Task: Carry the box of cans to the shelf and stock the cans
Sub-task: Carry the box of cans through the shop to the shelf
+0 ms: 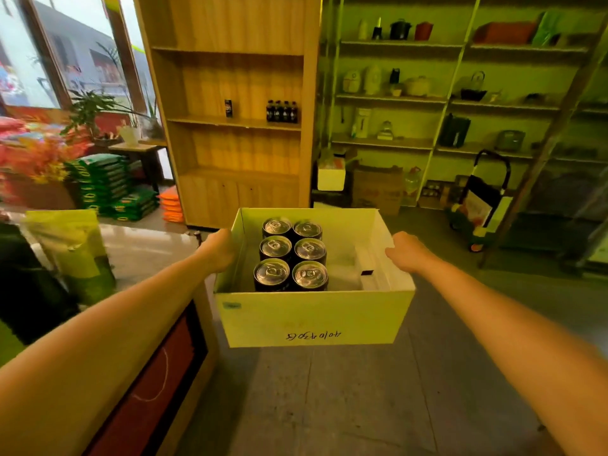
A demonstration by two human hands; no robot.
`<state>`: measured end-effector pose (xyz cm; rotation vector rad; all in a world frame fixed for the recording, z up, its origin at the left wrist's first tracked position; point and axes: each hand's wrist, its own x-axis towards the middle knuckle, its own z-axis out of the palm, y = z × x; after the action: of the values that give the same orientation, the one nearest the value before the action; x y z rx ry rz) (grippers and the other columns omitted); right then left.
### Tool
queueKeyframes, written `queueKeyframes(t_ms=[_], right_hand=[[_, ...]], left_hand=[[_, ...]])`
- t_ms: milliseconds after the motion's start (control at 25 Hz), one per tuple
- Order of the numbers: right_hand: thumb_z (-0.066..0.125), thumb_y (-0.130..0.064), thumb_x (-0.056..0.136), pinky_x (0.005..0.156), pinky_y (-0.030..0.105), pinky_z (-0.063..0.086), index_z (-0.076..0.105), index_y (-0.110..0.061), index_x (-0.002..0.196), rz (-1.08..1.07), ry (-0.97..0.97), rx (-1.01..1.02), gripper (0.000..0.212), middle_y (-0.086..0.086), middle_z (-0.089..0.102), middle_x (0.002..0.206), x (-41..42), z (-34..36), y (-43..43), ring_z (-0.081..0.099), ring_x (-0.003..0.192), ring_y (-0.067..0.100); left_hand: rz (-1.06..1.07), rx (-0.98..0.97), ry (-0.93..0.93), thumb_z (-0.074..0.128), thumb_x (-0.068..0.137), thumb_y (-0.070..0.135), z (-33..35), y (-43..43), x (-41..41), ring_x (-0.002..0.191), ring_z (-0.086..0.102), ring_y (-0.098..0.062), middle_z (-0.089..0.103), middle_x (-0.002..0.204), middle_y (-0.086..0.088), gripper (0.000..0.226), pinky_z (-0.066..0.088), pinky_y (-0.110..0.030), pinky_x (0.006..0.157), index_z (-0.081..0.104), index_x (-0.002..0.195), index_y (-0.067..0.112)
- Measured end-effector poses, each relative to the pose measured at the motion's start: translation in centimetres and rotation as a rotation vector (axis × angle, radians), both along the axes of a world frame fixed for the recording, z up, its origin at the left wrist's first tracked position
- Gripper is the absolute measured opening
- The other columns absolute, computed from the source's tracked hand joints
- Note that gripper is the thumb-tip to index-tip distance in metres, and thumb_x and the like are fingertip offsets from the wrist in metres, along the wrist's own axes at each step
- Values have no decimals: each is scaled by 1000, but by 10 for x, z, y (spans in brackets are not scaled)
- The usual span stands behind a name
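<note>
We hold the box [312,311] off the floor, left hand [218,250] and right hand [406,251] each closed on a side wall, six cans [291,255] inside at its left; we keep it level toward the far wooden shelf [235,121].

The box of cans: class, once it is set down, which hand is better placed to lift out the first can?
Probably the left hand: the six cans sit in the box's left half, beside it; the right hand grips the far wall.

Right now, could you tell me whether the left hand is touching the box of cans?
Touching. The head view shows the left hand pressed against the left wall of the box, fingers wrapped round its edge.
</note>
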<state>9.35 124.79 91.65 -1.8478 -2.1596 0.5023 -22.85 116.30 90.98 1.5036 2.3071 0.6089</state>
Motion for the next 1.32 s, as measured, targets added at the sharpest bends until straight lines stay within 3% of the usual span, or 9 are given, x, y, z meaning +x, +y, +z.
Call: queueKeyframes(t_ms=[160, 240, 400, 520, 640, 840, 1000, 1120, 1320], right_hand=[[41, -8, 92, 47, 26, 25, 50, -4, 75, -2, 28, 1, 20, 4, 41, 61, -51, -17, 132, 37, 52, 17], [41, -11, 93, 46, 26, 25, 44, -8, 68, -13, 42, 8, 25, 4, 43, 64, -77, -17, 189, 39, 53, 16], [42, -13, 93, 47, 25, 25, 47, -7, 74, -18, 70, 34, 20, 6, 47, 69, -126, -10, 303, 43, 60, 20], [42, -8, 91, 46, 26, 21, 36, -16, 56, 17, 106, 49, 36, 2, 38, 58, -168, -7, 390, 34, 50, 16], [42, -8, 91, 46, 26, 21, 34, -16, 53, 40, 147, 60, 39, 2, 36, 56, -213, -13, 484, 33, 49, 15], [45, -16, 93, 46, 25, 24, 54, -9, 72, 112, 240, 54, 24, 4, 51, 68, -305, -13, 626, 43, 56, 15], [44, -15, 93, 52, 26, 31, 58, -9, 90, 240, 302, 17, 15, 10, 56, 81, -390, -18, 697, 48, 69, 22], [46, -13, 91, 64, 30, 39, 62, -7, 98, 317, 334, -15, 19, 13, 65, 90, -465, -37, 742, 52, 74, 23], [45, -11, 92, 70, 31, 44, 60, -10, 112, 397, 360, -35, 25, 12, 66, 107, -601, -64, 799, 54, 82, 22]], left_hand=[[5, -18, -6, 44, 91, -3, 1, 127, -48, 113, 54, -35, 53, 126, -23, 35, 41, -29, 78, 45, 127, -4], [13, -20, 0, 42, 92, -4, 7, 184, -70, 107, 54, -35, 53, 125, -24, 35, 42, -30, 79, 44, 126, -4], [50, 18, -15, 42, 91, -3, 9, 293, -120, 108, 56, -36, 57, 122, -23, 34, 49, -39, 85, 48, 124, -2], [99, 52, -34, 44, 90, -1, 3, 372, -158, 108, 56, -37, 57, 121, -22, 34, 49, -44, 88, 49, 124, 0], [162, 91, -39, 45, 90, 2, -5, 450, -199, 107, 57, -36, 58, 120, -20, 34, 50, -44, 89, 51, 123, 3], [309, 132, -71, 41, 89, -2, -4, 552, -265, 111, 56, -38, 59, 122, -22, 38, 48, -48, 95, 52, 125, 3], [435, 107, -91, 41, 90, -1, -9, 599, -331, 111, 56, -39, 59, 123, -23, 37, 46, -47, 96, 51, 126, 2], [508, 87, -101, 45, 88, -2, -23, 623, -392, 113, 55, -39, 59, 124, -23, 38, 45, -46, 97, 52, 125, 2], [575, 81, -91, 45, 86, -6, -52, 664, -516, 113, 55, -39, 59, 125, -23, 43, 45, -45, 96, 50, 128, 2]])
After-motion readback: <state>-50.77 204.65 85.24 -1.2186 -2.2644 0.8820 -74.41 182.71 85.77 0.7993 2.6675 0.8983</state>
